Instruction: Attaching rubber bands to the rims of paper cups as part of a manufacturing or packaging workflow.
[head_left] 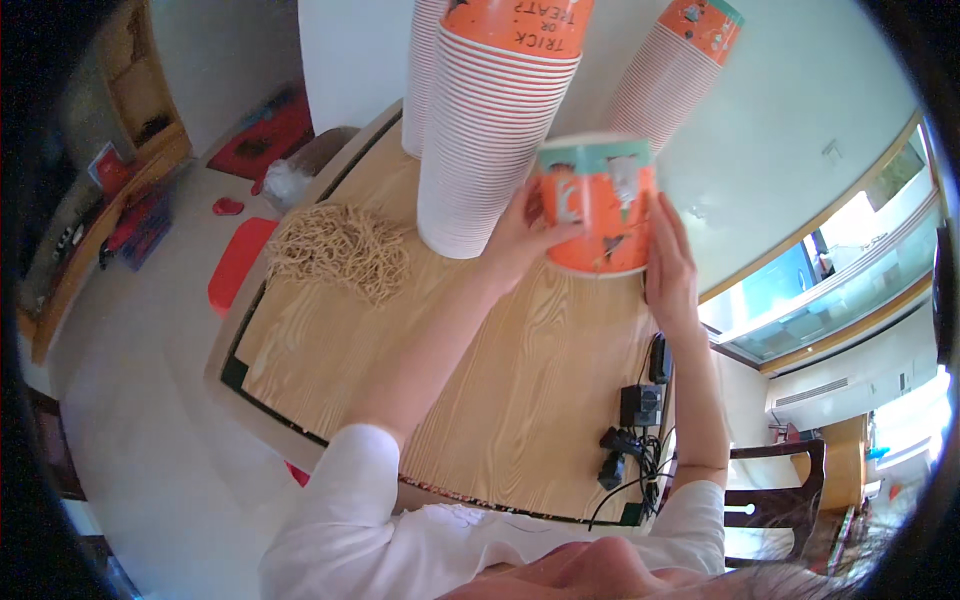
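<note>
Head view: left hand (520,235) and right hand (672,262) clamp 1 orange cup (605,215) from opposite sides, a tall cup stack (485,140) standing just to its left!

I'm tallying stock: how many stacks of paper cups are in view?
3: the front stack, the left stack partly behind it, and the right stack beyond the held cup. More may be hidden.
</note>
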